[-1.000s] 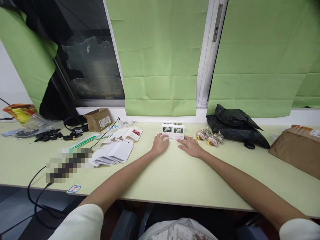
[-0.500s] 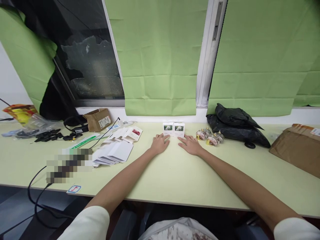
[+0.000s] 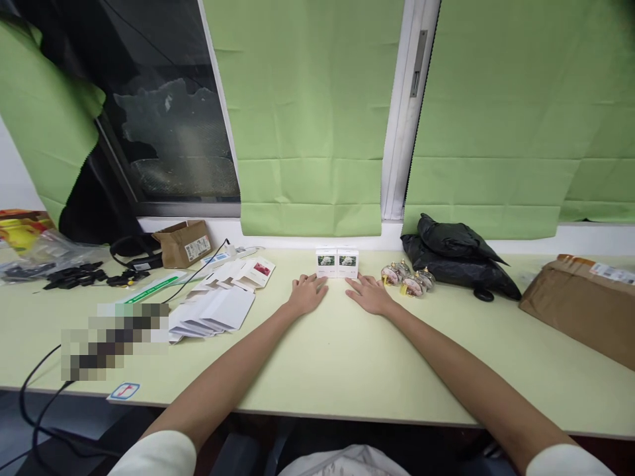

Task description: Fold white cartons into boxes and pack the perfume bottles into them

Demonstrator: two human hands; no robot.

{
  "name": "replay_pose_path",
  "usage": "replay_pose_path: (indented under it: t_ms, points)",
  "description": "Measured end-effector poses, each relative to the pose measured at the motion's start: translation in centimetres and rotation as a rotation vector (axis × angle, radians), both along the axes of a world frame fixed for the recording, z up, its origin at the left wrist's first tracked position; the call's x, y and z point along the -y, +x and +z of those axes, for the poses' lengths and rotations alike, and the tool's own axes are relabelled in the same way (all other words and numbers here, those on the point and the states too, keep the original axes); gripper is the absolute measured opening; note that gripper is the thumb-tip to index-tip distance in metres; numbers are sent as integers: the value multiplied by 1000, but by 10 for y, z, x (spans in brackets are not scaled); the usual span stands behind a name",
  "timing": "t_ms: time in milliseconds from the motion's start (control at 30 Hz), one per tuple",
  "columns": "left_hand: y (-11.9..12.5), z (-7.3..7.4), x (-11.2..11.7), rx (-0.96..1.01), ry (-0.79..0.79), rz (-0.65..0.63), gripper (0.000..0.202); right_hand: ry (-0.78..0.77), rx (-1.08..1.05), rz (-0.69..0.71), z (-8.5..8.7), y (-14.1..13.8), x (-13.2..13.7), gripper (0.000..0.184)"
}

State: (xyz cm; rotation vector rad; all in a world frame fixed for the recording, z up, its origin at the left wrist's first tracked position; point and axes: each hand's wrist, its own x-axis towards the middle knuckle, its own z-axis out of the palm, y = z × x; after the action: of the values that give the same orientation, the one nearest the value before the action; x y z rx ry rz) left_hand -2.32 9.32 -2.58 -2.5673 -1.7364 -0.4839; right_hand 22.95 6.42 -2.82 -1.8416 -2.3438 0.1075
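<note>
Two small white boxes, a left box (image 3: 326, 272) and a right box (image 3: 348, 272), stand upright side by side near the back of the table. Each has a picture of a white flower on its front. My left hand (image 3: 307, 295) lies palm down just in front and to the left of them, fingers stretched out. Lying flat with fingers spread, my right hand (image 3: 368, 295) is in front and to the right. Neither hand holds anything; whether fingertips touch the boxes I cannot tell. Several clear ornaments with gold tops (image 3: 415, 284) lie beyond my right hand.
Flattened white cartons (image 3: 223, 309) lie to the left on the pale table (image 3: 327, 370). Behind them are an opened brown box (image 3: 181, 244) and cables. Black plastic bags (image 3: 456, 261) and a large brown carton (image 3: 580, 304) sit at the right. Green curtains (image 3: 307, 132) hang behind.
Both hands have drawn back slightly from the boxes' lower corners and lie flatter on the table. The boxes remain side by side. The camera view has shifted a little.
</note>
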Motion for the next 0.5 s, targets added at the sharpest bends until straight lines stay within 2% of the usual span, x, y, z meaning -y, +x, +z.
replay_pose_path:
  t_ms: [500]
  points:
    - [-2, 3, 4, 11, -12, 13, 56, -9, -50, 5, 2, 1, 2, 79]
